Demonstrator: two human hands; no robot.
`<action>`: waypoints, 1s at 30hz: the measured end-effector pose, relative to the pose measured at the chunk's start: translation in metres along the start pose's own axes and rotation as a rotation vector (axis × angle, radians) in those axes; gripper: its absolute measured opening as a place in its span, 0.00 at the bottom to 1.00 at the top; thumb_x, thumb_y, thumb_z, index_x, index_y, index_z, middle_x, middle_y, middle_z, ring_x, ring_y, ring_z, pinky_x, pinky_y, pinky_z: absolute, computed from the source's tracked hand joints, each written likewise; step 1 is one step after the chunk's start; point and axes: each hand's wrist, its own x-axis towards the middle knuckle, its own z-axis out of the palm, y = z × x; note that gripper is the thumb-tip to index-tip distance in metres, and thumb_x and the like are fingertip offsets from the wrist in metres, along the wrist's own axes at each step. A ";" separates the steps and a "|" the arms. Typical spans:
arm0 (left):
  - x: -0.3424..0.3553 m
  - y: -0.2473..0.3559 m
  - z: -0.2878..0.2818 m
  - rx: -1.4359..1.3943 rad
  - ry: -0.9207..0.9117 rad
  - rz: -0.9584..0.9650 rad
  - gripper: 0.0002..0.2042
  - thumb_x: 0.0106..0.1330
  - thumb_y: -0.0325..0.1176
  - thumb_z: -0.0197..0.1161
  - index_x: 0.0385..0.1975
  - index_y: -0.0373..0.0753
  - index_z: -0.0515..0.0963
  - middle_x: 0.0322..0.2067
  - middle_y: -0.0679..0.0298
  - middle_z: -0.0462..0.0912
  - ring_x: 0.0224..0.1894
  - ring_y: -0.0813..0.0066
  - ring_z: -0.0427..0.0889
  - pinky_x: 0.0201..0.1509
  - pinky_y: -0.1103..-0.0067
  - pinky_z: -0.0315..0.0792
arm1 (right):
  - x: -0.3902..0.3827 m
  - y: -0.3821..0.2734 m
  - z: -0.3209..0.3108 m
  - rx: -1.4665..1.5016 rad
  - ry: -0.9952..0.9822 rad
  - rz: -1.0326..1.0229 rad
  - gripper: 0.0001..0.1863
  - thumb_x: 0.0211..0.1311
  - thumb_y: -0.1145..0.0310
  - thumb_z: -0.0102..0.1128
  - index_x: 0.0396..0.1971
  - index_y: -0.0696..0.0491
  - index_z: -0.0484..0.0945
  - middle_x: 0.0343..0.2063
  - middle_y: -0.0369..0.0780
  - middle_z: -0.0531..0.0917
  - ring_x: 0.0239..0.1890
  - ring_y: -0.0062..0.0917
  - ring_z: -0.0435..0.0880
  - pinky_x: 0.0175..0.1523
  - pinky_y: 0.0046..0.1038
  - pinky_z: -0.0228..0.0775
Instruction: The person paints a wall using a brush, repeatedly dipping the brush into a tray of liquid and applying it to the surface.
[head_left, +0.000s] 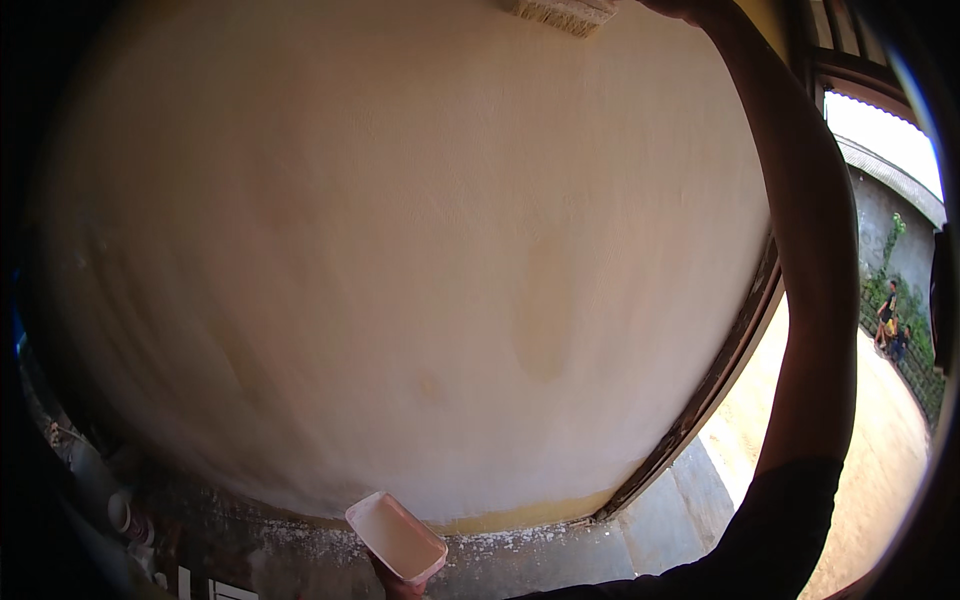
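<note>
brush high on the wall, paint tray held low

head view: we face a broad cream wall (pixel 400 250), its paint patchy, with a darker damp-looking streak right of centre. our right arm (pixel 810 300) rises from the lower right edge, dark sleeve at the bottom, bare forearm stretched almost straight to the top of the frame. the right hand (pixel 680 8) is mostly cut off by the upper edge, so we cannot tell how its fingers sit; it seems to be at the handle of a wide brush (pixel 562 13), whose pale bristles lie against the wall near its top. the long reach fits the height of that spot.

low at centre, our left hand (pixel 397 583) shows only as a few fingers under a small white rectangular tray (pixel 396 536) filled with pale paint. the fingers close on it from beneath and it tilts slightly, probably to keep it near while staying clear of the wall. the two hands are well apart.

a dark door frame (pixel 720 370) borders the wall on the right; beyond it lies a sunlit yard where people (pixel 888 320) stand by a fence.
</note>
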 end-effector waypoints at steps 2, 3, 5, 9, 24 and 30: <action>0.000 -0.002 0.001 -0.015 -0.003 -0.029 0.29 0.72 0.56 0.49 0.66 0.45 0.65 0.57 0.61 0.77 0.57 0.60 0.79 0.58 0.58 0.76 | 0.011 -0.001 -0.005 -0.055 0.112 0.002 0.09 0.56 0.78 0.69 0.37 0.57 0.82 0.32 0.39 0.85 0.36 0.22 0.82 0.43 0.27 0.76; 0.000 -0.002 0.001 -0.025 -0.004 -0.043 0.29 0.72 0.56 0.49 0.66 0.45 0.65 0.57 0.61 0.77 0.57 0.60 0.79 0.58 0.58 0.76 | 0.016 -0.005 -0.005 -0.078 0.166 0.004 0.09 0.56 0.78 0.69 0.37 0.57 0.82 0.33 0.39 0.85 0.36 0.22 0.83 0.44 0.27 0.76; 0.001 -0.006 0.000 -0.053 -0.002 -0.073 0.29 0.72 0.56 0.49 0.66 0.45 0.65 0.57 0.60 0.77 0.57 0.60 0.79 0.59 0.58 0.76 | 0.016 0.004 0.009 -0.037 0.209 -0.042 0.09 0.58 0.76 0.67 0.39 0.54 0.83 0.33 0.38 0.87 0.38 0.23 0.85 0.46 0.27 0.77; -0.001 0.001 -0.002 -0.052 0.004 -0.066 0.29 0.72 0.56 0.49 0.66 0.45 0.65 0.57 0.60 0.77 0.57 0.60 0.79 0.59 0.57 0.75 | -0.024 0.025 0.058 -0.451 0.244 -0.199 0.12 0.61 0.68 0.68 0.44 0.50 0.81 0.39 0.36 0.86 0.41 0.26 0.87 0.45 0.28 0.83; 0.021 -0.006 -0.004 -0.151 -0.032 -0.138 0.29 0.72 0.56 0.49 0.65 0.45 0.66 0.57 0.60 0.77 0.57 0.59 0.78 0.60 0.56 0.74 | -0.127 -0.057 0.107 -0.148 -0.321 -0.074 0.11 0.56 0.69 0.69 0.40 0.48 0.82 0.38 0.36 0.85 0.41 0.30 0.86 0.45 0.34 0.81; 0.021 -0.002 -0.012 -0.166 -0.034 -0.152 0.29 0.72 0.56 0.49 0.65 0.45 0.66 0.57 0.59 0.77 0.58 0.58 0.78 0.60 0.55 0.73 | -0.053 -0.014 0.050 -0.088 -0.178 0.300 0.17 0.56 0.62 0.73 0.43 0.51 0.81 0.43 0.39 0.85 0.47 0.31 0.84 0.55 0.34 0.75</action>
